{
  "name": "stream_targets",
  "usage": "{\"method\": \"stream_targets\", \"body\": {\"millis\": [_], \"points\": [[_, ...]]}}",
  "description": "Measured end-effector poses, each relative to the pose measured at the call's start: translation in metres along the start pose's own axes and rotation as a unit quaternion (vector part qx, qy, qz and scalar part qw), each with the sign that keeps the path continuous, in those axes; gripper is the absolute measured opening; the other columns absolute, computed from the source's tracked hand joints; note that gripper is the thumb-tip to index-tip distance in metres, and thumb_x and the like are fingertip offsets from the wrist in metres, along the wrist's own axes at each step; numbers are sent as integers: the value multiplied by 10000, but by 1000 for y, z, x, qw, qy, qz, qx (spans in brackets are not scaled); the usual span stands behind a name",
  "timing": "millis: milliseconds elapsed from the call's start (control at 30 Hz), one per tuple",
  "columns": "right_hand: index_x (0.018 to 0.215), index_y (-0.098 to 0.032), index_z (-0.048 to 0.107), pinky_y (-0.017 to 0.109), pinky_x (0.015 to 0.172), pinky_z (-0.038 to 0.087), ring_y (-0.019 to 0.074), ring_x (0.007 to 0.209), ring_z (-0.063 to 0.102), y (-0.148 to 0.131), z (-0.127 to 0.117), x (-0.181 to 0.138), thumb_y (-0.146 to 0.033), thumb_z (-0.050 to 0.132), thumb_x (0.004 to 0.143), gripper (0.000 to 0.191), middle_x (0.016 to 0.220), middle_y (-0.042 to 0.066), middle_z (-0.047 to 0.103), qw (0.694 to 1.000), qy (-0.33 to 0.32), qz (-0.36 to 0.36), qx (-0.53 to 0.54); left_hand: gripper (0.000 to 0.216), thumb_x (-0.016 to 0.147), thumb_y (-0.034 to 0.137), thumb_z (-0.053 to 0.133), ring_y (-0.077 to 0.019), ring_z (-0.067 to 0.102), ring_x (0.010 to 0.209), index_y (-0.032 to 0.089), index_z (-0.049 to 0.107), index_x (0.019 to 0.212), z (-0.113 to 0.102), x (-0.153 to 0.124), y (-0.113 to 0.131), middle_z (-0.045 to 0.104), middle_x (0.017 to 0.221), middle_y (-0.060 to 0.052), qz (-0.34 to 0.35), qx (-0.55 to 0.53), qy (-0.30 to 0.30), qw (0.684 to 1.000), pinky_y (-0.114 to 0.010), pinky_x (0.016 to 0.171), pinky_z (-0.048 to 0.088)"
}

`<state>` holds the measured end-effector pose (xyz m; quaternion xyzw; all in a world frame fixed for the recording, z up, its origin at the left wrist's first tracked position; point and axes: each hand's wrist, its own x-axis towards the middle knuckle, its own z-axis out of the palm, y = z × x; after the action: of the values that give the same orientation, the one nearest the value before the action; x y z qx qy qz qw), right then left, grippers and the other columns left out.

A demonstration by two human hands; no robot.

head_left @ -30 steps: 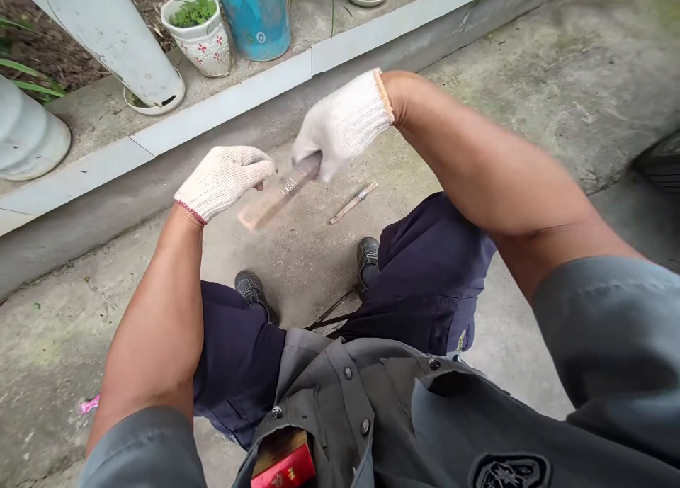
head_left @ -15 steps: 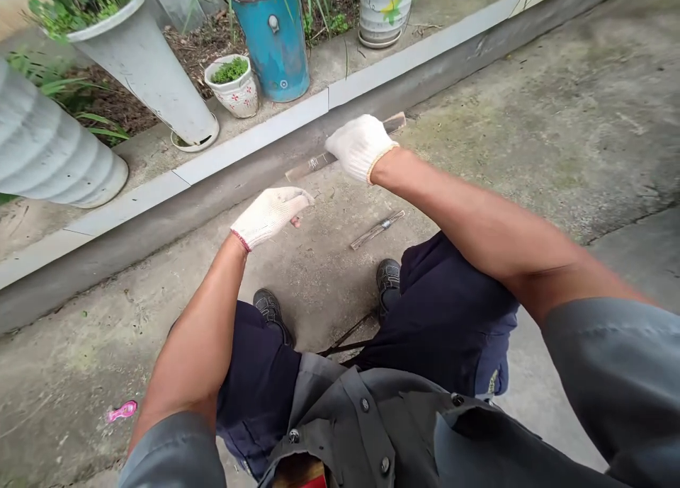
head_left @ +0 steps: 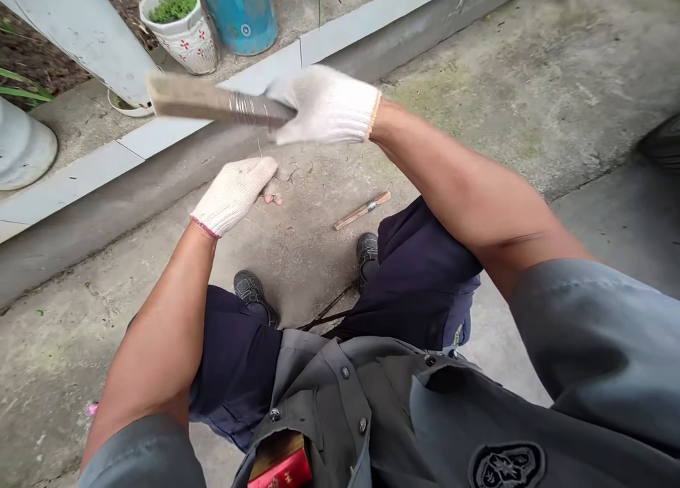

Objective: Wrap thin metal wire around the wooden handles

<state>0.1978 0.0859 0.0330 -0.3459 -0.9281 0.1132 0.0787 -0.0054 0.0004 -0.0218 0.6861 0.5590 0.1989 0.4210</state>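
Note:
In my gloved right hand (head_left: 332,105) is a wooden stick (head_left: 194,100), gripped by one end with its other end pointing left. Silvery thin wire (head_left: 247,110) is wound in several turns around the stick. A fine strand drops from the windings toward my left hand (head_left: 236,190), also in a white glove. The left fingers are pinched together just below the stick, apparently on that strand; bare fingertips show beneath. On the ground near my right shoe lies a smaller wooden stick (head_left: 348,219) with wire wrapped around its middle.
A low tiled ledge (head_left: 175,135) runs across in front of me. On it stand a white pot with a green plant (head_left: 183,35), a blue container (head_left: 239,17) and pale tall planters (head_left: 85,38). A dark tyre-like object (head_left: 661,144) is at the right edge.
My right hand has lifted the stick nearer to the camera and swung it left, above the left hand. The view has shifted, so the pots sit higher and farther left.

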Motion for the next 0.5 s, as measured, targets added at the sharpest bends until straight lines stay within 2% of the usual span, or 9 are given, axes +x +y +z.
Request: {"method": "stream_targets", "body": {"millis": [33,100,167,233,300,367,500], "points": [[1109,-120,681,256,631,353,133,711,541,1,1,4,-383,589,892,354,936,61,730,999,38,27,-11,467,983,553,439,-219,718,782,205,747,1028,3,-2,2,701,709,-77,7,-15,5,1000,-326,713,551],[1168,-105,668,286,718,405,180,837,618,6,7,11,-255,554,881,343,1042,123,743,992,52,92,-65,463,989,546,439,-209,720,754,211,752,1049,5,-6,4,710,722,-74,11,-24,-1,1000,-313,693,545],[1130,-56,669,353,797,432,223,951,651,11,16,15,-118,513,840,335,1097,183,733,978,8,141,-156,418,980,520,477,-191,707,715,224,761,1062,3,-8,3,728,756,-61,4,-7,-23,1000,-304,684,534],[974,-13,673,403,849,429,225,994,652,13,25,15,-54,473,819,256,1049,194,731,958,-62,152,-237,364,964,489,527,-174,685,684,237,772,1058,-2,-8,-1,737,774,-34,-7,39,-36,999,-298,688,516],[854,-21,654,421,877,416,207,995,638,13,32,11,-71,468,831,194,984,167,729,945,-133,125,-270,327,950,465,563,-167,660,672,240,781,1044,-11,-7,-5,725,750,-2,-20,100,-31,994,-294,689,488],[846,-46,654,404,858,413,193,958,623,11,33,3,-111,502,832,166,919,130,723,938,-196,87,-273,312,947,458,580,-167,630,672,240,787,1029,-19,-7,-9,705,711,19,-35,154,-13,987,-288,660,447],[880,-111,683,306,704,367,136,729,547,14,23,-10,-169,578,763,168,776,31,673,941,-280,-22,-190,334,945,512,587,-156,542,616,253,791,997,-33,-9,-10,695,702,28,-49,214,34,975,-292,570,356]]}}
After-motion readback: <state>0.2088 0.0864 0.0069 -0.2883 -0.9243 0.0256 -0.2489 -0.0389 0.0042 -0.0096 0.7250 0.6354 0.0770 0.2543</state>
